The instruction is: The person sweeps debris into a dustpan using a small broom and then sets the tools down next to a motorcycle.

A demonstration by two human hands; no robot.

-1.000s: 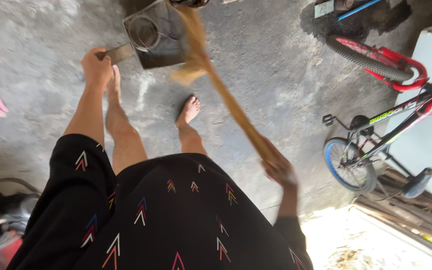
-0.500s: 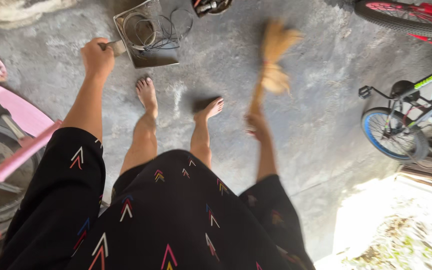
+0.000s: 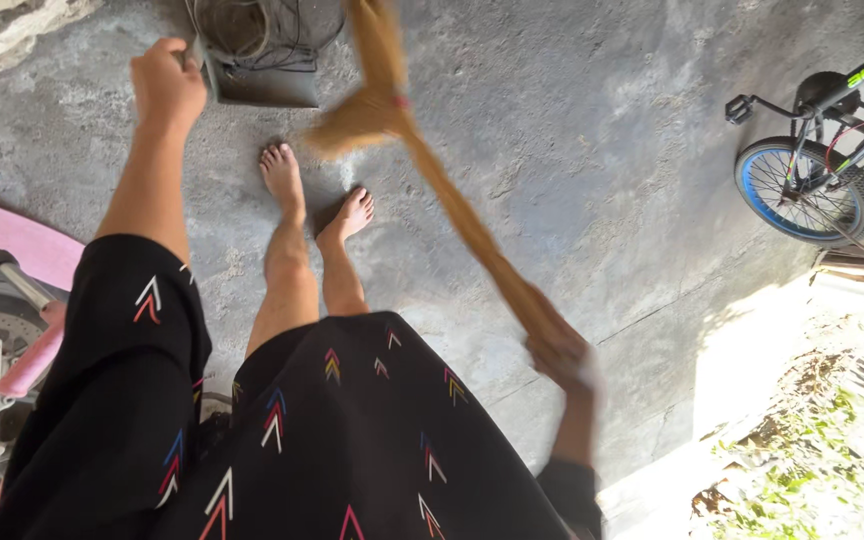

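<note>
My left hand (image 3: 164, 82) is raised at the upper left, closed on the handle of a dark metal dustpan (image 3: 262, 50) that rests on the concrete floor. My right hand (image 3: 562, 355), blurred, grips the end of a straw-coloured broom (image 3: 432, 170). The broom slants up and left from that hand, and its bristle head lies beside the dustpan's right side. My two bare feet (image 3: 312, 200) stand on the floor just below the dustpan. I wear a black dress with small coloured arrow marks.
A bicycle with a blue-rimmed wheel (image 3: 802, 190) stands at the right edge. A pink vehicle with a wheel (image 3: 2, 290) is at the left. Sunlit ground with green plants (image 3: 812, 440) lies at the lower right. Rough stone shows at the top left.
The broom has swung from upright to a long slant, its bristles now by the dustpan. My right hand has dropped lower and to the right. The view has shifted slightly.
</note>
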